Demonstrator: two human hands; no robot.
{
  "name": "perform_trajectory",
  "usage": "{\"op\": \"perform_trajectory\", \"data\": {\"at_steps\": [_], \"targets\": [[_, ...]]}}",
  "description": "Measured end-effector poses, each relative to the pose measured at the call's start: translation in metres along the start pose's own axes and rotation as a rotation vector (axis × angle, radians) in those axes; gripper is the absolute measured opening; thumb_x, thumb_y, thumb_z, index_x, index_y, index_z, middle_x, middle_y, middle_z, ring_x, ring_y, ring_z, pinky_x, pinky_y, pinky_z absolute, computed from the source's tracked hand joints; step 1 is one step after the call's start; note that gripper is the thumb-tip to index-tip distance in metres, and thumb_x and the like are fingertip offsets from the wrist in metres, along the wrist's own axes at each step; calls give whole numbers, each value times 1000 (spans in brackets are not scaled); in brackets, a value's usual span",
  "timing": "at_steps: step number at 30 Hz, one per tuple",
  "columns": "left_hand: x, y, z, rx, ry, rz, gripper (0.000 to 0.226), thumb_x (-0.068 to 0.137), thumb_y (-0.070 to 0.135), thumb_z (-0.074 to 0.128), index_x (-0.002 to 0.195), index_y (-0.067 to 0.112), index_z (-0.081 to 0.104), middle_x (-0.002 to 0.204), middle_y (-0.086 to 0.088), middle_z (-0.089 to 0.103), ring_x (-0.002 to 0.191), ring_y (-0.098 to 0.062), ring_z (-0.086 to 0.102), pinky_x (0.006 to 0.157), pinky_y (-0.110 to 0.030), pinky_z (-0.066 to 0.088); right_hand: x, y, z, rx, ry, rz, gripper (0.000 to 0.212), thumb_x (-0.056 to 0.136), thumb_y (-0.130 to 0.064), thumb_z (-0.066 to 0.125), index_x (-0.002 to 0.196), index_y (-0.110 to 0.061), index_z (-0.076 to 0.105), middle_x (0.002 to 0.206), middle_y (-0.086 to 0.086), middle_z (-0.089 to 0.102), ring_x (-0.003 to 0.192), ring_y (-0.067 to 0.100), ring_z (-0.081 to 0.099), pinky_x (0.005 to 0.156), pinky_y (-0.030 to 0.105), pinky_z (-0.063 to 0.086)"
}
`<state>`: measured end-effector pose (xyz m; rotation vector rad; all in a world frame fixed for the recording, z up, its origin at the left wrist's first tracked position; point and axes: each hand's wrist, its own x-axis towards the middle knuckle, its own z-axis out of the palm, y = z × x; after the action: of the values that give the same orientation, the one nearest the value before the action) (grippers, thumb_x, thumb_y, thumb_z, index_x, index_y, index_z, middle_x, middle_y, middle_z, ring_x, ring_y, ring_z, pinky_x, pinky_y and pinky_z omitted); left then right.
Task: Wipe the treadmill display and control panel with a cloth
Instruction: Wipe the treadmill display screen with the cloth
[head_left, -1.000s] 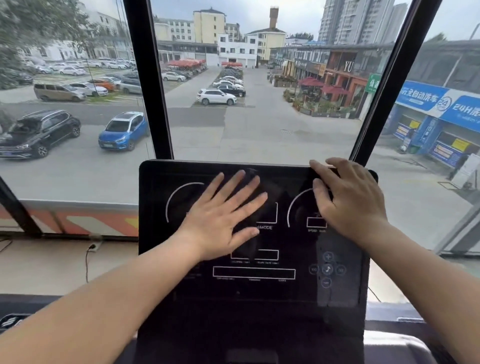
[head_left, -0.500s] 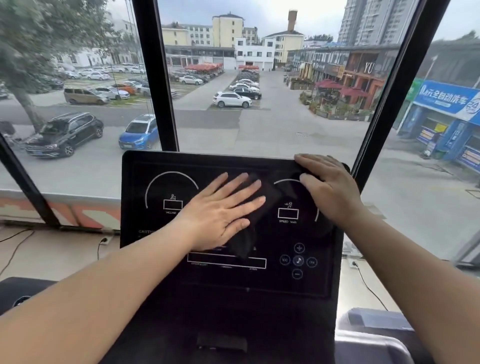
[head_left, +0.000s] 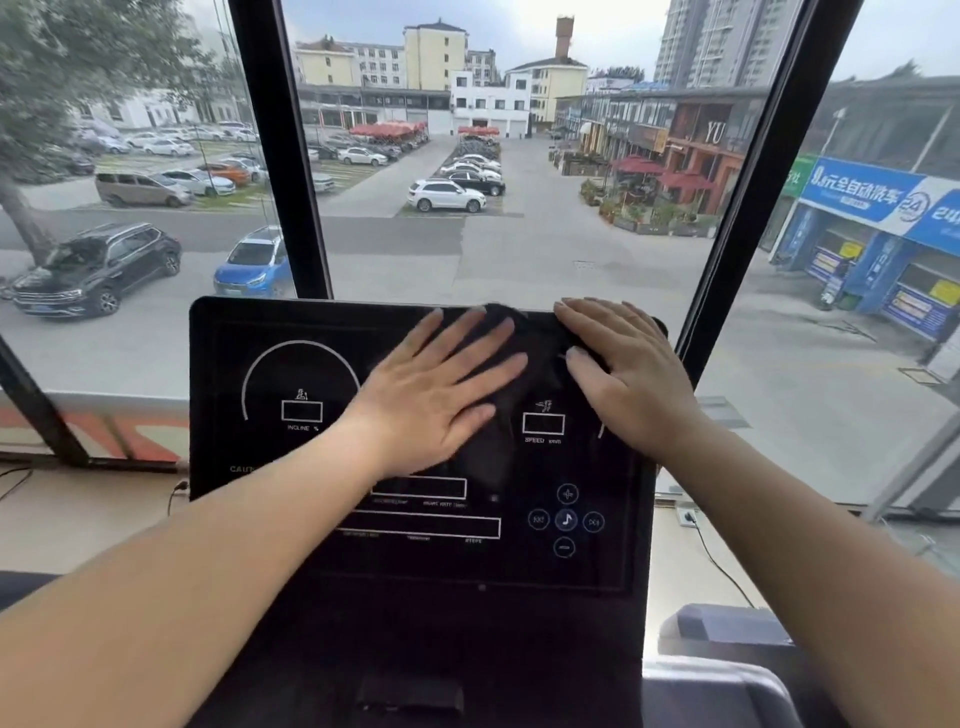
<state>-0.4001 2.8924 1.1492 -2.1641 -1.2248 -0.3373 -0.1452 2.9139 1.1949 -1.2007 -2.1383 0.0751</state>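
Cloth: your dark cloth (head_left: 511, 374) lies bunched on the upper middle of the treadmill console (head_left: 249, 467), reaching the top edge and trailing down toward the centre readouts.
Left hand: your left hand (head_left: 434, 395) lies flat and spread, fingers extended, palm pressing the cloth's left part against the panel; nothing is gripped.
Right hand: your right hand (head_left: 628, 374) lies flat and open over the cloth's right part at the top right corner, fingertips at the panel's upper edge.
Panel markings: the incline dial (head_left: 298, 387) on the left is uncovered; the speed box (head_left: 543, 423) shows between your hands; the media buttons (head_left: 566, 519) at lower right are uncovered.
Edges: the cloth meets the top rim; your right hand sits just beside the right rim, close to the slanted black window post (head_left: 748, 197).
Open room: the whole left third and the lower half of the panel are bare, with free travel leftward and downward.
Beyond: a window sill (head_left: 78, 519) with a cable lies left of the console; a parking lot shows through the glass.
Change: compared with half a second ago, both hands and the cloth sit higher on the panel, the left hand's fingertips now near the top edge.
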Motion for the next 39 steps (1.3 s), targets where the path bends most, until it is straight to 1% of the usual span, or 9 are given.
{"op": "perform_trajectory", "data": {"at_steps": [3, 6, 10, 17, 21, 24, 30, 36, 39], "targets": [[2, 29, 4, -59, 29, -240, 61, 107, 53, 27, 163, 32, 15, 173, 0, 6, 159, -30, -2, 126, -57, 8, -8, 12, -5, -185, 46, -7, 54, 103, -43, 37, 151, -21, 48, 158, -4, 46, 151, 16, 33, 127, 37, 19], [-23, 78, 24, -70, -34, -20, 62, 108, 54, 27, 163, 30, 16, 172, 1, 8, 159, -29, -2, 127, -56, 11, -14, 29, -13, -202, 101, 128, 55, 103, -42, 36, 151, -16, 45, 153, 0, 49, 144, 24, 40, 119, 44, 35], [-9, 62, 15, -32, -115, 325, 55, 110, 51, 25, 162, 34, 19, 172, 6, 10, 159, -22, -3, 128, -50, 5, -15, 40, -13, 72, 153, 170, 40, 106, -30, 42, 143, -24, 55, 144, -12, 55, 134, 15, 49, 110, 34, 39], [43, 78, 4, -103, 38, -138, 58, 109, 47, 27, 163, 30, 17, 173, 1, 7, 159, -27, -4, 128, -53, 4, -16, 41, -9, 267, 233, 214, 42, 105, -37, 36, 135, -30, 64, 137, -22, 59, 128, 1, 52, 107, 23, 36], [4, 134, 29, -78, -77, 197, 59, 109, 45, 28, 164, 28, 14, 173, 1, 6, 159, -27, -7, 128, -52, 6, -17, 45, -11, 281, 216, 213, 40, 106, -37, 38, 136, -33, 63, 139, -24, 57, 127, 0, 52, 107, 23, 38], [20, 102, 23, -41, -81, 428, 54, 110, 45, 28, 163, 31, 20, 172, 4, 11, 159, -23, -3, 128, -50, 7, -17, 45, -11, 301, 220, 210, 40, 104, -36, 40, 136, -33, 64, 139, -24, 57, 126, 1, 53, 106, 24, 39], [64, 85, 4, -100, 91, -114, 57, 108, 44, 32, 162, 30, 21, 172, 1, 12, 159, -28, 2, 127, -53, 5, -16, 44, -7, 308, 242, 214, 41, 106, -36, 37, 137, -31, 64, 140, -20, 58, 128, 2, 53, 109, 27, 40], [29, 123, 26, -27, -66, 453, 55, 109, 44, 28, 162, 30, 20, 172, 4, 14, 159, -26, -2, 128, -50, 0, -18, 46, -5, 262, 250, 190, 43, 105, -36, 37, 138, -30, 63, 142, -20, 57, 130, 4, 53, 109, 29, 41], [52, 92, 16, -55, 26, 297, 55, 108, 44, 32, 161, 30, 28, 170, 3, 21, 159, -23, 7, 128, -50, 7, -21, 49, -5, 287, 212, 196, 44, 106, -35, 37, 145, -30, 55, 152, -20, 49, 140, -1, 43, 118, 28, 34]]}}
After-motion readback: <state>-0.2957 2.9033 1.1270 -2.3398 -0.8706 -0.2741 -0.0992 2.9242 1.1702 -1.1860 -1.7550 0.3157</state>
